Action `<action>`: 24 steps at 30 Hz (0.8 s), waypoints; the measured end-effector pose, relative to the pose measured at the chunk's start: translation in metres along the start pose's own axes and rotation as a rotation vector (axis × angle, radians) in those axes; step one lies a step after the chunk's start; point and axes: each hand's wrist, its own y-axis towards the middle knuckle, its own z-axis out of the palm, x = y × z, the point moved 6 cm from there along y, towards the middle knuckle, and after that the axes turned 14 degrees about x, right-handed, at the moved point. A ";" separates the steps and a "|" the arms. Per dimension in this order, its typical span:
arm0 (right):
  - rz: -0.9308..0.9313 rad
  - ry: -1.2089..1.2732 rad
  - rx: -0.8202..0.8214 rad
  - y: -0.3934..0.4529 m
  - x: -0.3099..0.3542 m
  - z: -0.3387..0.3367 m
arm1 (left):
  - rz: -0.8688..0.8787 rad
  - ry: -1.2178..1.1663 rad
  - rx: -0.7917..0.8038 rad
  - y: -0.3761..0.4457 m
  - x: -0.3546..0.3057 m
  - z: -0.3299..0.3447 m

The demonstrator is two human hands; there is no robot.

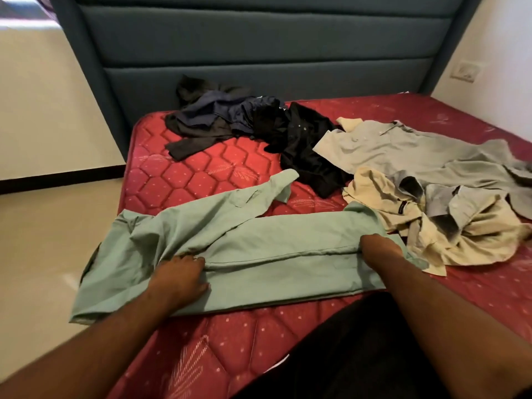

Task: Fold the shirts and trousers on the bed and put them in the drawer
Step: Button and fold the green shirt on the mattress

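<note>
A mint green shirt (259,254) lies partly folded lengthwise across the near edge of the red mattress (201,174), one sleeve angled up and away. My left hand (181,276) grips the folded fabric edge near the shirt's left part, fingers curled into the cloth. At the shirt's right end my right hand (380,247) grips the same fold, fingers tucked under the fabric. Unfolded clothes lie beyond: a cream garment (449,237), a grey shirt (408,151), a black garment (305,151) and a dark navy and black heap (218,116). No drawer is in view.
A padded blue-grey headboard (259,47) rises behind the mattress. Pale tiled floor (43,240) runs along the left side of the bed. A wall socket (466,71) sits on the right wall. The shirt's left end hangs over the mattress edge.
</note>
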 end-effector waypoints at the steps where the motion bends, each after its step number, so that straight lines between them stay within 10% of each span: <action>1: 0.036 -0.026 0.010 -0.002 0.001 0.000 | 0.017 -0.020 -0.078 -0.003 0.002 -0.006; 11: 0.134 -0.020 0.084 0.019 -0.008 -0.033 | 0.371 -0.438 -0.200 0.049 -0.060 -0.080; 16: -0.314 0.091 -0.182 0.065 -0.013 -0.071 | 0.471 -0.566 -0.175 0.121 -0.150 -0.113; 24: -0.547 0.284 0.057 0.147 -0.023 -0.060 | 0.396 -0.476 -0.007 0.221 -0.238 -0.106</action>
